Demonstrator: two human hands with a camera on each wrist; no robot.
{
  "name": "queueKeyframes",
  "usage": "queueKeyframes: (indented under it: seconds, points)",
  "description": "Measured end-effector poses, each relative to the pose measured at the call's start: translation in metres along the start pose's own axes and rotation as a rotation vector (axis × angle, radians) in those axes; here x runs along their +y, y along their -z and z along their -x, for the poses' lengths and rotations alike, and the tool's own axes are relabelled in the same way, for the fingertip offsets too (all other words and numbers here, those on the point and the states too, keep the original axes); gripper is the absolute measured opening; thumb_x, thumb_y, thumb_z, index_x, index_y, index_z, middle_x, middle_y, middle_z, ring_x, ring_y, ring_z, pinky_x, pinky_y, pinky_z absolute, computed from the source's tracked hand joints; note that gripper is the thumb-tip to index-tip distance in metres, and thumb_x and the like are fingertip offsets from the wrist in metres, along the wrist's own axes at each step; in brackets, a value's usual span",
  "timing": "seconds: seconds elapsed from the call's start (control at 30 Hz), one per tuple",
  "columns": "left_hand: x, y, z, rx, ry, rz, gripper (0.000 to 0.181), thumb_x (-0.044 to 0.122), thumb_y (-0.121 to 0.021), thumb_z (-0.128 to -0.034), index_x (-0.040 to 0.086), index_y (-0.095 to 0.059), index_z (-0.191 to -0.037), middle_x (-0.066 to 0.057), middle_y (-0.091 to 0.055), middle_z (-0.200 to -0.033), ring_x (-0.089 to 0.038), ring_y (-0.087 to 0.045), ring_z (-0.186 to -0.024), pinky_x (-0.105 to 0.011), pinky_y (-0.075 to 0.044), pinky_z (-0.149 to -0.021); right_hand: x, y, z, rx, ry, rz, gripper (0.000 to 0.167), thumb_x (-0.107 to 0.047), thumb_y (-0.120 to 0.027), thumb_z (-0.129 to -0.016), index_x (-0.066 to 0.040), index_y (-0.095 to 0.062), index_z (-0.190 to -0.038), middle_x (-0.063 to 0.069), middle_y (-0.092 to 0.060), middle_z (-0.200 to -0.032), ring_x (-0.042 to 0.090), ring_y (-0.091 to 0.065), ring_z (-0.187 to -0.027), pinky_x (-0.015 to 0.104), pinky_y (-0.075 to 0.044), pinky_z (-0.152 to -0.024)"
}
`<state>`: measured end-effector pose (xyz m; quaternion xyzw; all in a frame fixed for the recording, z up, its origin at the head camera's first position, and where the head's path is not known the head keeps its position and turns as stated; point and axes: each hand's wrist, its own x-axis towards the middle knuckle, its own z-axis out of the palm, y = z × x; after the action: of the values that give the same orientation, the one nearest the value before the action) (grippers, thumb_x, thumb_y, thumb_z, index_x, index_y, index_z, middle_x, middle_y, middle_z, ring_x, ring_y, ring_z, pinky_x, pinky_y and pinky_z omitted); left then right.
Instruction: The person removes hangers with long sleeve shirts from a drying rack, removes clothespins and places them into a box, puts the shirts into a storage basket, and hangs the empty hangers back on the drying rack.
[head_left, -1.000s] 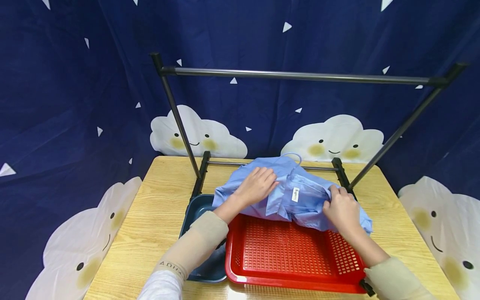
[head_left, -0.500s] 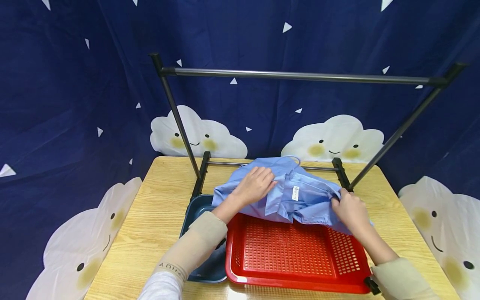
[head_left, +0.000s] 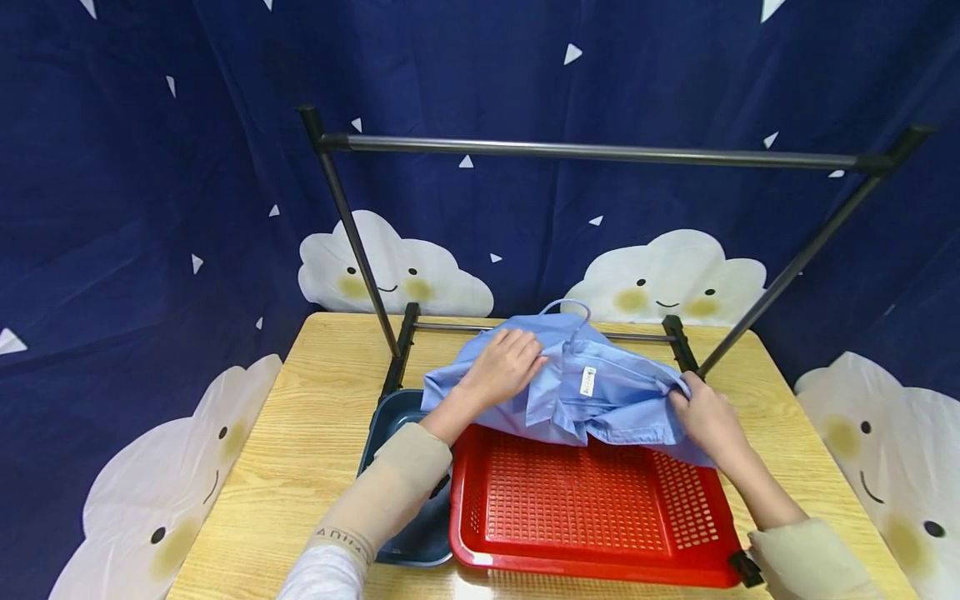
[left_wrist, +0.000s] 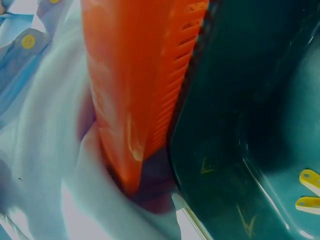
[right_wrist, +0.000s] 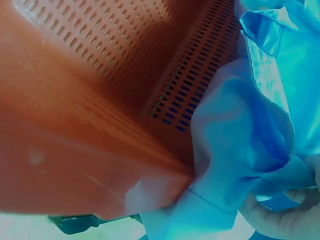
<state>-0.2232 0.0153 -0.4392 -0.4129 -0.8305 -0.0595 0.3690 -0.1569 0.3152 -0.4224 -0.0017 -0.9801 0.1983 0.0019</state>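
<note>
A light blue shirt (head_left: 558,417) with a white label lies across the back of the red basket (head_left: 577,558), partly hiding it. A thin blue hanger hook (head_left: 567,302) curves out above the shirt's collar area; the rest of that hanger is hidden by cloth. My left hand (head_left: 504,367), fingers curled, grips the shirt left of the hook. On the other side, my right hand (head_left: 711,421) pinches the edge of the opened front and holds it out to the right. In the right wrist view, thumb and fingers (right_wrist: 280,215) close on the bunched cloth.
A dark blue-green bin (head_left: 412,542) stands left of the basket, with yellow pieces (left_wrist: 310,192) inside. Behind, a metal clothes rack (head_left: 600,152) spans the wooden table (head_left: 300,417). A black clip-like piece (head_left: 745,570) sits at the basket's right front corner.
My right hand has moved right, drawing the shirt's edge outward. The hanger hook has shifted left and slightly up. My left hand has moved slightly left, still gripping the shirt.
</note>
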Motion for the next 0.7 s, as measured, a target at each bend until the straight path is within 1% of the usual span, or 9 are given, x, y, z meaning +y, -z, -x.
queueKeyframes:
  seconds: [0.07,0.2,0.37,0.5,0.6,0.7]
  points:
    - [-0.001,0.0,0.001,0.003,0.005,-0.007,0.039,0.026,-0.023,-0.1003,0.009,-0.055,-0.085,-0.003,-0.052,-0.082,-0.019,-0.049,-0.079,-0.031,-0.039,-0.074,0.0,0.001,0.0,0.024,0.001,-0.028,0.026,-0.015,-0.046,-0.089,0.006,-0.049,-0.105,0.037,-0.055,-0.096,0.054,-0.054,-0.075,0.055,-0.039,-0.058]
    - [-0.003,0.0,0.003,0.017,0.031,-0.004,0.042,0.027,-0.021,-0.1007,0.009,-0.055,-0.084,-0.003,-0.052,-0.08,-0.019,-0.05,-0.077,-0.031,-0.039,-0.073,0.001,0.002,0.002,0.062,-0.009,-0.077,0.024,-0.014,-0.05,-0.088,0.003,-0.052,-0.105,0.034,-0.056,-0.097,0.046,-0.056,-0.07,0.051,-0.039,-0.057]
    - [-0.005,-0.002,0.008,0.027,0.082,-0.004,0.043,0.029,-0.021,-0.1012,0.008,-0.055,-0.084,-0.002,-0.053,-0.081,-0.018,-0.05,-0.076,-0.032,-0.041,-0.072,0.003,0.003,0.004,0.132,0.001,-0.148,0.022,-0.009,-0.055,-0.085,0.004,-0.056,-0.103,0.032,-0.059,-0.095,0.04,-0.055,-0.07,0.048,-0.039,-0.06]
    - [-0.007,-0.002,0.009,0.022,0.11,0.01,0.045,0.031,-0.018,-0.1013,0.008,-0.053,-0.084,-0.002,-0.052,-0.081,-0.018,-0.05,-0.077,-0.031,-0.039,-0.071,0.006,0.004,0.004,0.172,0.023,-0.208,0.018,-0.004,-0.056,-0.083,0.005,-0.06,-0.098,0.028,-0.06,-0.088,0.032,-0.053,-0.067,0.04,-0.038,-0.059]
    - [-0.009,-0.002,0.009,0.035,0.121,0.01,0.043,0.029,-0.019,-0.1014,0.008,-0.052,-0.083,-0.003,-0.051,-0.08,-0.019,-0.05,-0.076,-0.031,-0.038,-0.07,0.007,0.005,0.004,0.16,0.013,-0.258,0.017,-0.004,-0.055,-0.084,0.005,-0.06,-0.098,0.025,-0.06,-0.085,0.026,-0.049,-0.065,0.035,-0.036,-0.059]
    - [-0.012,-0.002,0.01,0.061,0.123,-0.004,0.039,0.025,-0.023,-0.1011,0.007,-0.052,-0.083,-0.003,-0.051,-0.078,-0.019,-0.05,-0.075,-0.03,-0.037,-0.069,0.008,0.007,0.005,0.1,-0.025,-0.328,0.021,-0.005,-0.051,-0.087,0.007,-0.058,-0.102,0.025,-0.058,-0.089,0.022,-0.047,-0.066,0.031,-0.036,-0.058]
